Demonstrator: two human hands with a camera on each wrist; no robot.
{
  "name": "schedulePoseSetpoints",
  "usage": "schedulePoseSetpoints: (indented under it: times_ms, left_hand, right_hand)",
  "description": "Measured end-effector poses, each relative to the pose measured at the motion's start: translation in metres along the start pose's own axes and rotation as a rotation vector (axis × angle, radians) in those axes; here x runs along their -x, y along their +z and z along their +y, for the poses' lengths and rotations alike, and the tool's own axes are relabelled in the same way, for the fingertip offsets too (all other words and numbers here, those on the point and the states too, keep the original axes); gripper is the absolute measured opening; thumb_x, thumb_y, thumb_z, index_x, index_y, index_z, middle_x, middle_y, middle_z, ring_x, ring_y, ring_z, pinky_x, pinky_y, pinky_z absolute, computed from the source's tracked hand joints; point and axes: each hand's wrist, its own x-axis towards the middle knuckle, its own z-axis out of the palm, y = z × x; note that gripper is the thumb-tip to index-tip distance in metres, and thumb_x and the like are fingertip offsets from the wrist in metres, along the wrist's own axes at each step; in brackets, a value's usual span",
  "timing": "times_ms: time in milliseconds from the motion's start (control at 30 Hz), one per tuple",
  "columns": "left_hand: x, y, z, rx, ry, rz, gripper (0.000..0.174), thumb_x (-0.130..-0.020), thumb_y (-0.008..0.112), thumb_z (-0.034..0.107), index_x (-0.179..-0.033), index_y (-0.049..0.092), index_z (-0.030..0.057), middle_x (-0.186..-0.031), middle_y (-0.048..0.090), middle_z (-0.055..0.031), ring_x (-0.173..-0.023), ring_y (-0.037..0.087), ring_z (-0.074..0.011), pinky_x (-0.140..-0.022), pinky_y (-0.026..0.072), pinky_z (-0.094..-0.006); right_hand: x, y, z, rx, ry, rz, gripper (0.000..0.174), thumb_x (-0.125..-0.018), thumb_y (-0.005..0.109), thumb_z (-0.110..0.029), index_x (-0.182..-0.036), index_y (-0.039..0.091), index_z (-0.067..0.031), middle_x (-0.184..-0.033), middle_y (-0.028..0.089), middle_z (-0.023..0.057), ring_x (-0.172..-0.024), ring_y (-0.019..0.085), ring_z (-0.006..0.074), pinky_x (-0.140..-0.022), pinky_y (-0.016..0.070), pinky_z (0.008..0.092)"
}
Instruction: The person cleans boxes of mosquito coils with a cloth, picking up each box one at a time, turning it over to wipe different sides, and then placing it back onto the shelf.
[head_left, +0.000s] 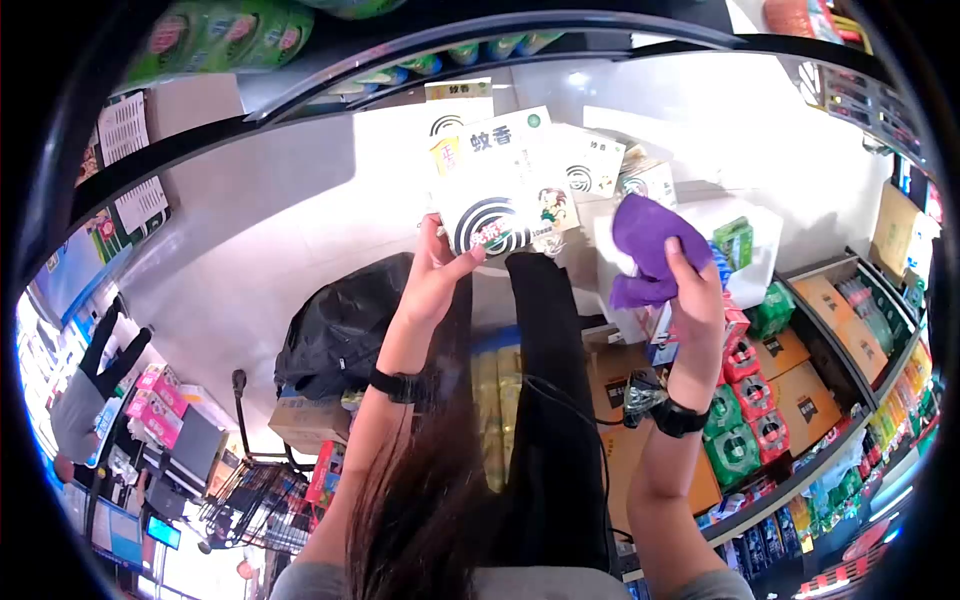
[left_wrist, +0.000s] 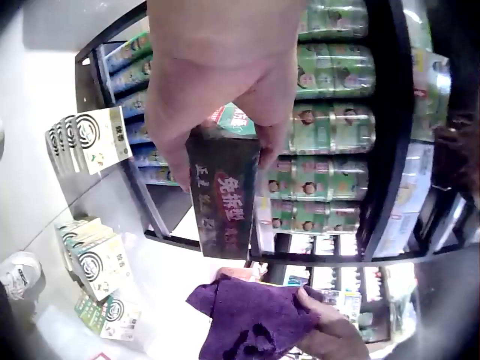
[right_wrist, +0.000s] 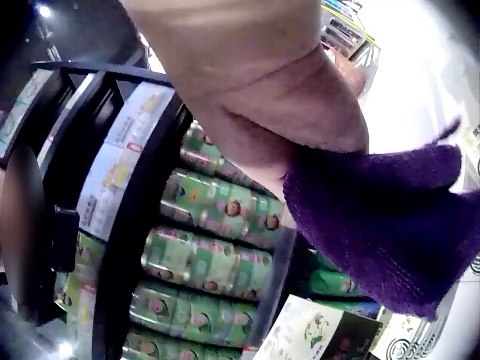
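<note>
My left hand (head_left: 432,280) grips a white box of mosquito coils (head_left: 490,185), printed with a black spiral, by its near edge. From the left wrist view the dark printed side of the box (left_wrist: 225,199) shows between thumb and fingers. A purple cloth (head_left: 655,240) hangs bunched from my right hand (head_left: 697,300), off to the right of the box. In the right wrist view the cloth (right_wrist: 375,225) droops close over a corner of the box (right_wrist: 319,330). Darker patches mark the cloth in the left wrist view.
More mosquito coil boxes (head_left: 590,165) stand on the pale floor beyond. A black bag (head_left: 340,320) lies left of my legs. Shelves of green-wrapped packs (left_wrist: 330,127) rise ahead. At right are a white bin (head_left: 620,270) and a rack with bottle packs (head_left: 735,450). Another person (head_left: 85,400) is far left.
</note>
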Motion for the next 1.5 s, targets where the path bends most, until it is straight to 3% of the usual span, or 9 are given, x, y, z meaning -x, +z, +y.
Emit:
schedulePoseSetpoints:
  times_ms: [167,267,333,433,633,800,933,1167,1500]
  left_hand:
    - [0.041,0.042,0.042,-0.091,0.121,-0.125,0.047,-0.075,0.063,-0.002,-0.113,0.035,0.0047,-0.107,0.053,-0.0078,-0.101,0.049,-0.0132,-0.087,0.0398,-0.0277]
    - [0.078,0.078,0.069,-0.123,0.110,-0.193,0.055,-0.072,0.065,-0.004,-0.115,0.033,0.0038,-0.106,0.053,-0.0094,-0.099,0.050,-0.0137,-0.083,0.0423,-0.0260]
    - [0.104,0.108,0.084,-0.182,0.166,-0.242,0.058,-0.070,0.066,-0.004,-0.116,0.031,0.0039,-0.106,0.052,-0.0102,-0.099,0.051,-0.0142,-0.084,0.0422,-0.0262]
    - [0.137,0.143,0.106,-0.306,0.300,-0.272,0.063,-0.069,0.067,-0.005,-0.118,0.028,0.0041,-0.106,0.050,-0.0107,-0.099,0.051,-0.0151,-0.085,0.0420,-0.0280]
    - [0.189,0.178,0.144,-0.369,0.631,-0.281,0.065,-0.068,0.069,-0.004,-0.118,0.028,0.0070,-0.106,0.050,-0.0111,-0.101,0.052,-0.0174,-0.086,0.0422,-0.0303]
    - [0.235,0.197,0.177,-0.340,0.626,-0.353,0.057,-0.069,0.068,-0.005,-0.110,0.031,0.0044,-0.107,0.054,-0.0126,-0.102,0.052,-0.0173,-0.085,0.0432,-0.0297]
    - [0.265,0.197,0.188,-0.354,0.679,-0.290,0.056,-0.069,0.068,-0.004,-0.111,0.032,0.0041,-0.103,0.054,-0.0101,-0.098,0.053,-0.0152,-0.084,0.0431,-0.0277]
    - [0.273,0.186,0.194,-0.187,0.780,-0.346,0.052,-0.073,0.065,-0.003,-0.113,0.033,0.0037,-0.102,0.053,-0.0107,-0.094,0.054,-0.0137,-0.078,0.0468,-0.0261]
    - [0.286,0.184,0.193,-0.447,0.891,-0.218,0.053,-0.070,0.063,-0.005,-0.114,0.033,0.0028,-0.099,0.055,-0.0108,-0.092,0.057,-0.0159,-0.078,0.0462,-0.0269]
  right_hand:
    - [0.054,0.023,-0.058,-0.498,-0.121,0.178,0.034,-0.092,0.048,-0.025,-0.111,0.051,0.0030,-0.104,0.057,0.0115,-0.094,0.057,0.0235,-0.078,0.0500,0.0379]
    - [0.097,0.048,-0.082,0.027,-0.093,-0.125,0.052,-0.090,0.047,-0.037,-0.122,0.045,0.0033,-0.119,0.052,0.0129,-0.108,0.051,0.0216,-0.092,0.0386,0.0342]
    - [0.115,0.079,-0.091,0.771,-0.957,0.009,0.049,-0.085,0.052,-0.020,-0.127,0.040,0.0029,-0.132,0.038,0.0220,-0.127,0.031,0.0340,-0.100,0.0300,0.0428]
    - [0.146,0.092,-0.111,0.799,-1.182,0.114,0.053,-0.080,0.055,-0.016,-0.127,0.039,0.0023,-0.136,0.034,0.0198,-0.127,0.030,0.0370,-0.102,0.0265,0.0463]
    - [0.231,0.089,-0.168,0.850,-1.317,-0.227,0.053,-0.079,0.055,-0.018,-0.129,0.042,-0.0082,-0.137,0.036,0.0096,-0.129,0.031,0.0284,-0.104,0.0162,0.0494]
    - [0.246,0.070,-0.201,0.871,-1.419,0.163,0.052,-0.080,0.055,-0.023,-0.130,0.042,-0.0154,-0.139,0.035,0.0029,-0.132,0.021,0.0316,-0.103,0.0096,0.0574]
    - [0.250,0.053,-0.213,0.662,-1.494,0.177,0.050,-0.080,0.054,-0.022,-0.127,0.044,-0.0087,-0.138,0.035,0.0108,-0.130,0.019,0.0413,-0.102,0.0218,0.0520]
    - [0.299,0.064,-0.174,1.047,-1.617,-0.047,0.059,-0.073,0.059,-0.023,-0.129,0.043,-0.0114,-0.138,0.035,0.0074,-0.130,0.026,0.0335,-0.102,0.0196,0.0525]
    - [0.275,0.093,-0.217,0.712,-1.635,-0.116,0.061,-0.080,0.055,-0.022,-0.134,0.032,-0.0042,-0.141,0.027,0.0134,-0.131,0.020,0.0367,-0.104,0.0196,0.0481]
